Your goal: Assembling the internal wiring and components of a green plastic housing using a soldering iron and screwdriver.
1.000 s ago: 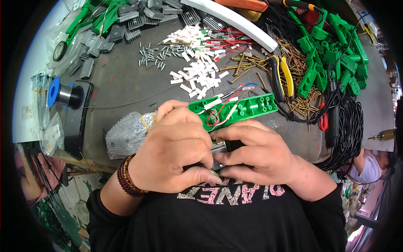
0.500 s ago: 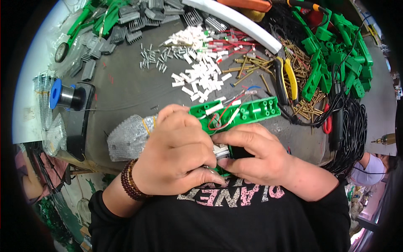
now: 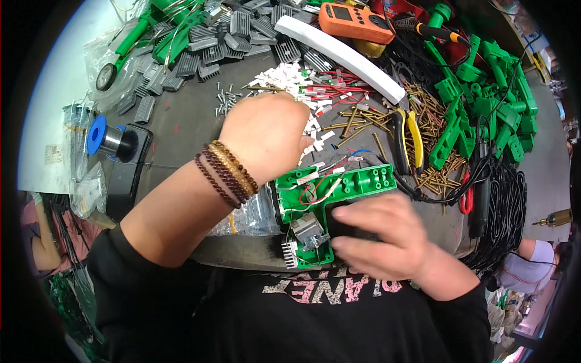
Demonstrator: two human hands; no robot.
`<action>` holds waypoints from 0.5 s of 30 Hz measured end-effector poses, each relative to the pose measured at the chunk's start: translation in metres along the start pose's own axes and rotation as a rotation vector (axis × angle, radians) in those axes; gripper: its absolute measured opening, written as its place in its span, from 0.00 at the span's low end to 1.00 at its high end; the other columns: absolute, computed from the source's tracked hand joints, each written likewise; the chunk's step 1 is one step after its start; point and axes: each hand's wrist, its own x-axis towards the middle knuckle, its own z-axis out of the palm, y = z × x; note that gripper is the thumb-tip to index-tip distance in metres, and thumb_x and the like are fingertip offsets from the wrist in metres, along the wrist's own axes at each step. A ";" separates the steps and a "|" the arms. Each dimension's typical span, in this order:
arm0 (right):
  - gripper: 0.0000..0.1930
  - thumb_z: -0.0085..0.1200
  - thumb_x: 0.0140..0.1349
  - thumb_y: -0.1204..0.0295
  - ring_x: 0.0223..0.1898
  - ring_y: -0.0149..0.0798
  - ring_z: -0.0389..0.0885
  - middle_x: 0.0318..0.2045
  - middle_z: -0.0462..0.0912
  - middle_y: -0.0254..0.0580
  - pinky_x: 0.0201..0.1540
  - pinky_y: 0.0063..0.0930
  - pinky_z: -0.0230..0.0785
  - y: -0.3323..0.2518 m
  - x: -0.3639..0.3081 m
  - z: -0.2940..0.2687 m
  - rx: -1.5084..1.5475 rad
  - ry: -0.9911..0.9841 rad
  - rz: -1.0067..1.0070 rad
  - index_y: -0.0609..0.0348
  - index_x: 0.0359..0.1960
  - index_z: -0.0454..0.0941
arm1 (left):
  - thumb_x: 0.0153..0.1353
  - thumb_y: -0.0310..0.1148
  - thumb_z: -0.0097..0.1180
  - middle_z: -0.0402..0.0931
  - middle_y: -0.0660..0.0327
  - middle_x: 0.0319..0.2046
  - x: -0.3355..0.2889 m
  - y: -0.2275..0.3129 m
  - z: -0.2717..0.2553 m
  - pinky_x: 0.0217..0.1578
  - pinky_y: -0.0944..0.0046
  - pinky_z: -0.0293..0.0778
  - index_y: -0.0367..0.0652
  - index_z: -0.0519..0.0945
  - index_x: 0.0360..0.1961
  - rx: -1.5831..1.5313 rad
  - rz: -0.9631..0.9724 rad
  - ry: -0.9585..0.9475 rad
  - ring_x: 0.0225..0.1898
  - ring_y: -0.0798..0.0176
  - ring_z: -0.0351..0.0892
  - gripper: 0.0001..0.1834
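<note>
A green plastic housing [image 3: 363,181], T-shaped and open on its upper side, lies on the bench in front of me. Red and white wires run through it. In its near arm sits a silvery metal part [image 3: 307,231], with a white comb-like piece [image 3: 289,255] at its left edge. My left hand [image 3: 266,130] is stretched over the small white blocks [image 3: 311,130] beyond the housing; its back covers the fingers, so any hold is hidden. Just right of the near arm hovers my right hand [image 3: 384,233], slightly blurred, fingers apart and holding nothing.
Small screws [image 3: 225,101], grey heat sinks [image 3: 239,25] and red-wired parts [image 3: 339,88] lie farther back. Yellow-black pliers [image 3: 414,142] rest by brass screws [image 3: 436,124] and green plastic parts [image 3: 496,91]. A solder spool [image 3: 104,138] stands left; an orange meter [image 3: 354,23] lies behind.
My left hand has left the housing and reached forward over the white blocks. My right hand has let go and drawn slightly right, uncovering the metal part.
</note>
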 end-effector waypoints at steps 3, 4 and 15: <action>0.13 0.61 0.57 0.74 0.48 0.41 0.81 0.53 0.80 0.47 0.40 0.33 0.77 0.051 -0.001 -0.063 -0.174 0.154 0.146 0.59 0.45 0.81 | 0.58 0.38 0.63 0.79 0.52 0.31 -0.005 -0.006 0.006 0.38 0.49 0.75 0.39 0.80 0.29 -0.043 -0.036 0.034 0.37 0.45 0.80 0.12; 0.13 0.55 0.66 0.74 0.49 0.39 0.80 0.55 0.80 0.44 0.44 0.32 0.75 0.078 -0.005 -0.080 -0.237 0.402 0.300 0.59 0.51 0.80 | 0.57 0.36 0.63 0.78 0.52 0.31 -0.006 -0.009 0.007 0.37 0.49 0.74 0.39 0.79 0.29 -0.071 0.000 0.112 0.36 0.43 0.79 0.11; 0.22 0.60 0.68 0.63 0.43 0.25 0.80 0.51 0.83 0.38 0.48 0.21 0.71 0.248 0.058 -0.143 -0.121 0.501 0.599 0.56 0.61 0.76 | 0.56 0.23 0.64 0.75 0.59 0.28 -0.065 -0.017 -0.007 0.33 0.63 0.69 0.38 0.79 0.33 -0.390 0.060 0.476 0.30 0.58 0.73 0.05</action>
